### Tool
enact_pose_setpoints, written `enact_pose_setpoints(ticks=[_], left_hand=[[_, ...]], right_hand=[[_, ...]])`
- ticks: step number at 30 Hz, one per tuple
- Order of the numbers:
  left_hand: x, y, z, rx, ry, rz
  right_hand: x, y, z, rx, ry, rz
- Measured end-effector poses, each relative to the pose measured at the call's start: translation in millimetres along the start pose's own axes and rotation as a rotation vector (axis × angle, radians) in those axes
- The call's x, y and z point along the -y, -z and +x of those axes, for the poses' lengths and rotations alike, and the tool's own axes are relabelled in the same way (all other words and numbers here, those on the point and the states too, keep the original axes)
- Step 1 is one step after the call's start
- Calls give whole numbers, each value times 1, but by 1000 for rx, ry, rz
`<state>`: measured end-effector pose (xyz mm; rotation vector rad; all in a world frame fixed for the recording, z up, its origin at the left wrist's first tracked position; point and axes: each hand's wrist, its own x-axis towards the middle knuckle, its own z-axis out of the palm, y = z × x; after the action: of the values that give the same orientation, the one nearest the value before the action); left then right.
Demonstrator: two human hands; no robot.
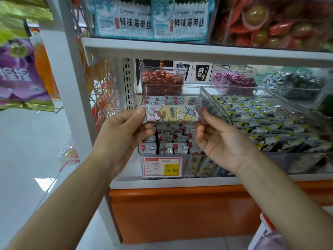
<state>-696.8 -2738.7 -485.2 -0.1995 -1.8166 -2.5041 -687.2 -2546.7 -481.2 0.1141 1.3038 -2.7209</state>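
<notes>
1. Head view: both hands hold one long cartoon-printed packet [173, 114] level and lengthwise, just above the clear bin [173, 86] of small balloon-print packets [169, 147] on the shelf [180, 181].
2. The left hand [124, 127] pinches the packet's left end between thumb and fingers [140, 112]. The right hand [221, 139] pinches the right end the same way, its other fingers curled below.
3. The step looks like laying the packet into that bin. Hold it level, parallel to the bin's front wall, printed face up.
4. Lower it between the side walls. The tilted neighbouring bin [214, 101] stands just beside the right hand, so guide that wrist clear of its rim.
5. Release both ends together, so the packet does not tip.
</notes>
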Motion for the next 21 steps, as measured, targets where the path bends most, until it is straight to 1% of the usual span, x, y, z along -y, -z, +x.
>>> enact_pose_setpoints(ticks=[7,10,12,13,15,18,21], left_hand=[[-1,0,-3,-151,-205,469],[-3,0,-4,-196,-239,614],[-4,0,-4,-208,-221,640],[-4,0,-4,-197,-191,622],[-6,-1,-4,-139,-92,509],[-9,-1,-4,-49,37,235],[-11,-1,-5,-19,124,13]], right_hand=[[1,1,0,37,-11,18],[0,-1,1,38,-23,47],[-1,-2,1,36,-41,91],[-1,-2,1,34,-50,113],[-3,-4,1,27,-65,157],[-4,-5,2,26,-72,206],[-5,-6,2,15,-70,230]])
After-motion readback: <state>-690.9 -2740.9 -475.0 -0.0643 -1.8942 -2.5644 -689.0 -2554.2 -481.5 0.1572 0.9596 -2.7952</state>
